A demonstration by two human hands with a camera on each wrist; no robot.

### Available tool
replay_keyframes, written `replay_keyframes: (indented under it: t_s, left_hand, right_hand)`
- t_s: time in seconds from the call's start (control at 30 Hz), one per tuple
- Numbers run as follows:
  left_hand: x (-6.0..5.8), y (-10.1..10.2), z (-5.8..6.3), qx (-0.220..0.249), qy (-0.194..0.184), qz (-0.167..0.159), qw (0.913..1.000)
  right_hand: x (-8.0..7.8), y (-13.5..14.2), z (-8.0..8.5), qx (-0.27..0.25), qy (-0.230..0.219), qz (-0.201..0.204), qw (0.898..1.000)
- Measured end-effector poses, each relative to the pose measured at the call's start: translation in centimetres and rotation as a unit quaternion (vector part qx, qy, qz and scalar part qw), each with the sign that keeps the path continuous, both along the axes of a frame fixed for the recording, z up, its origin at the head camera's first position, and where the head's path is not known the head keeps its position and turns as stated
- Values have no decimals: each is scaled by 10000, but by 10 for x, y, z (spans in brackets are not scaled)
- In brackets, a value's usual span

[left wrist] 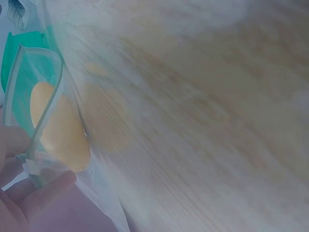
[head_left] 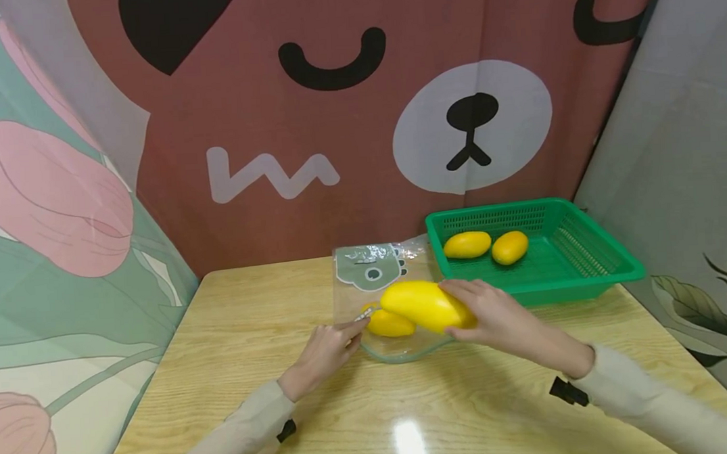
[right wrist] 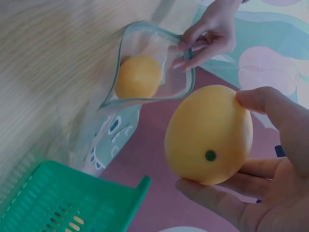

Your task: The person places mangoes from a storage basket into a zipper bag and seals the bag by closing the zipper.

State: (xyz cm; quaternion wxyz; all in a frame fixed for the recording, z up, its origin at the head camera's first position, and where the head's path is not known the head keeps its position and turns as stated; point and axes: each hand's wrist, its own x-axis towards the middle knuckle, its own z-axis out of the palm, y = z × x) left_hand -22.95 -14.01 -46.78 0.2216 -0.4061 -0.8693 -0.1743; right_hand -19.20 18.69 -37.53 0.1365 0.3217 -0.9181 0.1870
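Note:
My right hand (head_left: 501, 316) grips a yellow mango (head_left: 424, 304), fingers and thumb curled round its end, over the mouth of a clear zip bag (head_left: 371, 267). In the right wrist view a dark green stem spot shows on this held mango (right wrist: 207, 130). With thumb and fingers, my left hand (head_left: 323, 356) pinches the bag's rim near the white slider, and the mouth stands open in the right wrist view. Another mango (head_left: 391, 326) lies inside the bag, partly covered by the held one in the head view. A green cartoon face is printed on the bag.
A green plastic basket (head_left: 561, 291) with slotted walls stands behind and to the right, with two mangoes (head_left: 466, 245) in its left part. Both rest on a wooden table (head_left: 251, 306). A printed bear curtain (head_left: 366, 139) hangs right behind the table.

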Motion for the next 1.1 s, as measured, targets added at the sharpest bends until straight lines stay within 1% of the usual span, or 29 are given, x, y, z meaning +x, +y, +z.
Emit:
replay_keyframes:
  t_s: [0.17, 0.63, 0.83, 1.1]
  left_hand:
    - [0, 0, 0, -22, -31, 24, 10000]
    - [0, 0, -1, -18, 58, 9, 10000]
    - [0, 0, -2, -25, 84, 16, 10000]
    - [0, 0, -1, -11, 3, 20, 10000]
  right_hand:
    - [4, -4, -2, 43, -8, 60, 10000]
    - [11, -10, -11, 162, 51, 211, 9996]
    - [15, -13, -12, 267, 25, 295, 9992]
    - [21, -17, -13, 335, 52, 434, 9985]
